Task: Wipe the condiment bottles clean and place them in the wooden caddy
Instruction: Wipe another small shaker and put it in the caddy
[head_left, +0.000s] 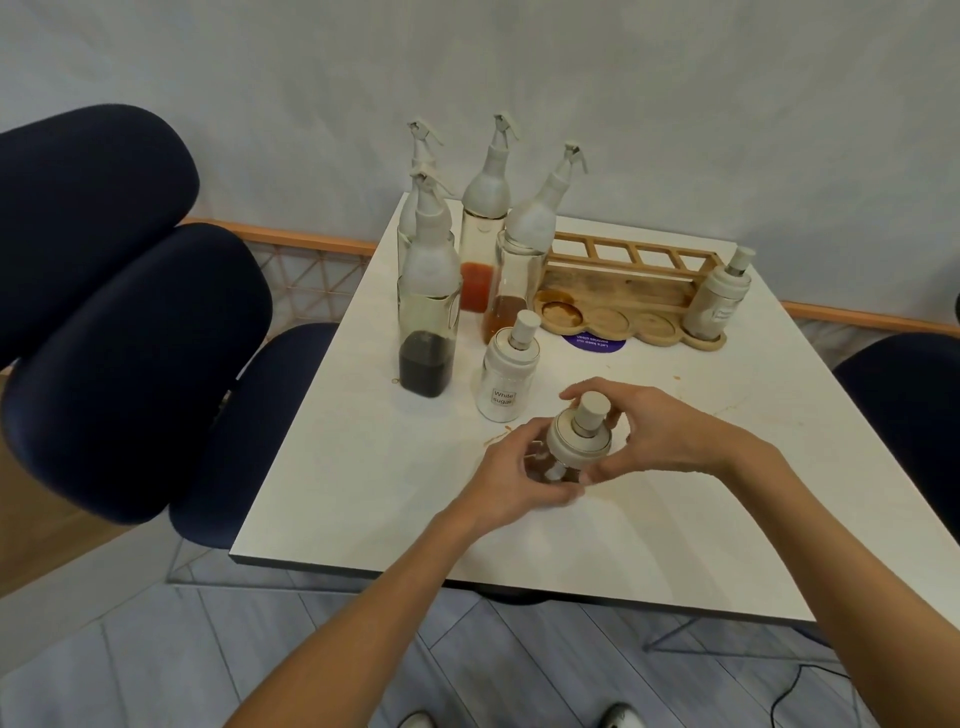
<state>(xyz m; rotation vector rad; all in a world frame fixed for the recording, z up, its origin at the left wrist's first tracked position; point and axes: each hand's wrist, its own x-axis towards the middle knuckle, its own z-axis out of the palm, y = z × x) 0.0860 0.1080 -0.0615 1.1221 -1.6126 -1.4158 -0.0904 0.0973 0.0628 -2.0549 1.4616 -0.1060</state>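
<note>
Hands: my left hand (511, 467) and right hand (657, 434) grip a small jar (574, 447) above the counter (623, 530); next, probably wiping, then the caddy (623, 291).

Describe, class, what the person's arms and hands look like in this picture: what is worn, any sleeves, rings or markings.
Both forearms are bare: no sleeves reach into view. The left hand and the right hand wear no gloves, and no watch, bracelet or ring is visible on the wrists or fingers. No markings show on either arm.
</note>
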